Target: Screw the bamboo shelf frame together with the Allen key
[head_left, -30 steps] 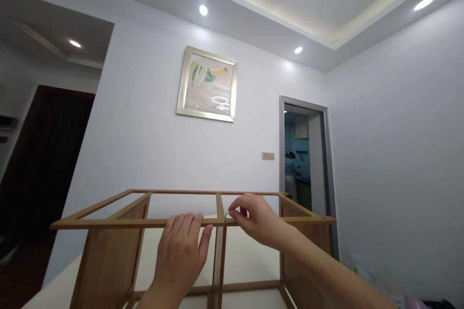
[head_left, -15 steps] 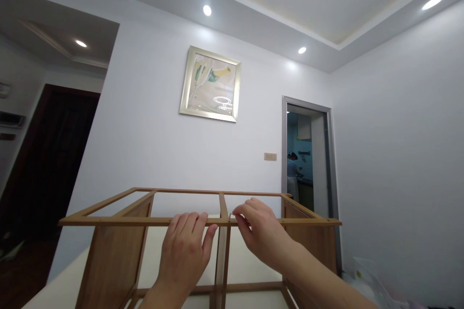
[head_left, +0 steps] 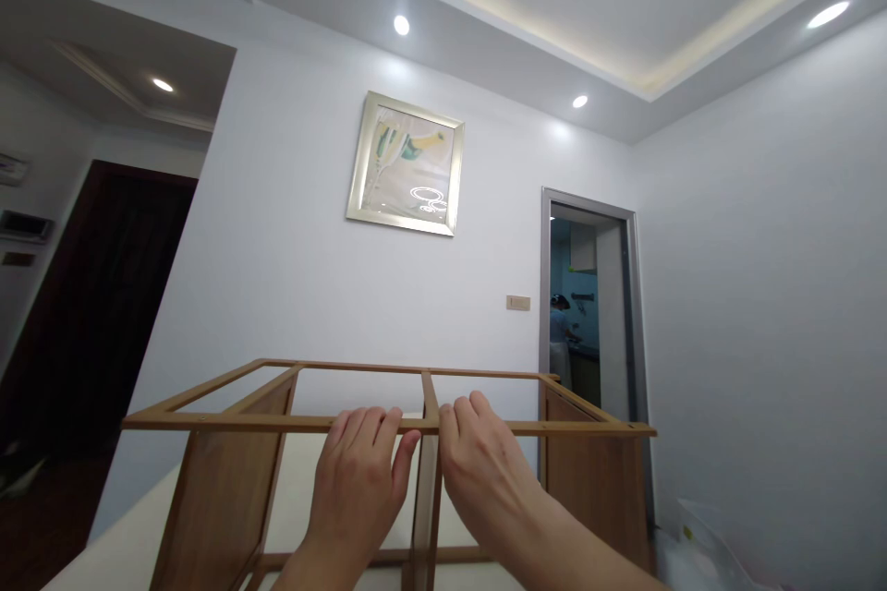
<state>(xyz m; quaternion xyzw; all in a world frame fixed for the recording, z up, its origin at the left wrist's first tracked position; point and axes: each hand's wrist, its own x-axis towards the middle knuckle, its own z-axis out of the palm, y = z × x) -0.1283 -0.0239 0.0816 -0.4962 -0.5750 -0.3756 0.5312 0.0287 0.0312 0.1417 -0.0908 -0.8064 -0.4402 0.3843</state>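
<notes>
A light wooden frame (head_left: 228,423) with side panels stands on a white surface (head_left: 117,545), its open top towards me. My left hand (head_left: 360,480) lies over the front rail just left of the middle upright (head_left: 424,499), fingers on top and thumb beside it. My right hand (head_left: 485,471) is just right of that joint. Its fingers are curled together against the rail and hide whatever they pinch.
A framed picture (head_left: 407,163) hangs on the wall behind. At the right, an open doorway (head_left: 589,295) shows a person standing in a far room. A dark door (head_left: 83,314) is at the left. Crumpled clear plastic (head_left: 707,545) lies at the lower right.
My right hand has dropped and rolled over at the joint, so the small metal key it pinched is now covered by its fingers. My left hand stays on the rail.
</notes>
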